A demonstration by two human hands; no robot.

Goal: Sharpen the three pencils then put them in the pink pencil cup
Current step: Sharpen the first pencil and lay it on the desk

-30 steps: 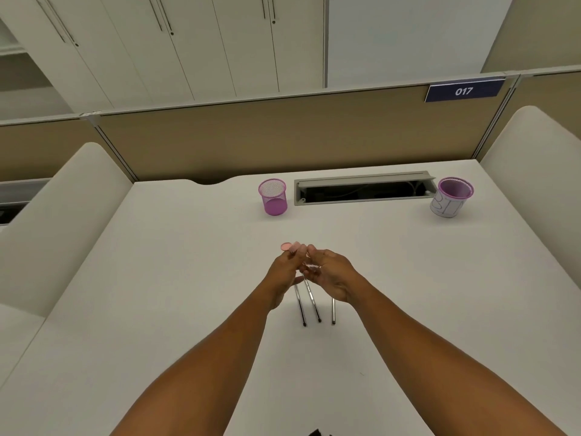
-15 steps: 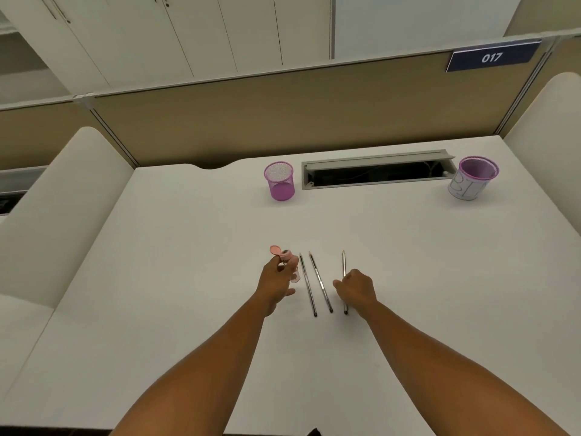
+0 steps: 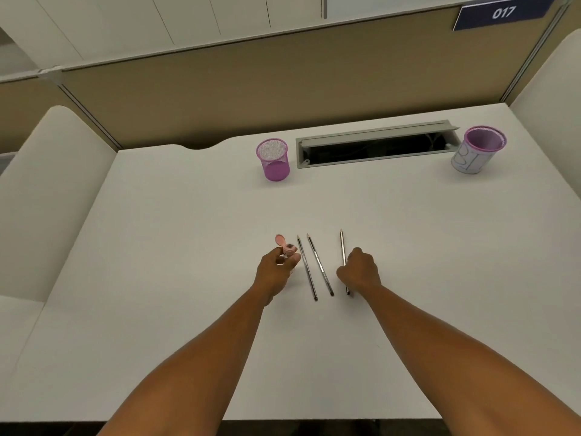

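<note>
Three dark pencils lie side by side on the white desk [image 3: 188, 278], tips pointing away from me. My right hand [image 3: 360, 270] curls its fingers round the right pencil [image 3: 342, 247], which still lies on the desk. The left pencil [image 3: 306, 269] and middle pencil [image 3: 319, 265] lie untouched between my hands. My left hand [image 3: 276, 272] holds a small pink sharpener [image 3: 287, 248] with its round lid flipped open. The pink mesh pencil cup [image 3: 274, 160] stands upright and empty at the back of the desk.
A second cup [image 3: 478, 151], purple-rimmed with a white paper wrap, stands at the back right. A grey cable slot [image 3: 374, 146] lies open between the two cups. Tan partition walls rise behind the desk, and white panels flank both sides.
My hands came apart. The right hand went down to the right pencil and closed round it. The left hand keeps the sharpener beside the left pencil. The camera tilted downward.
</note>
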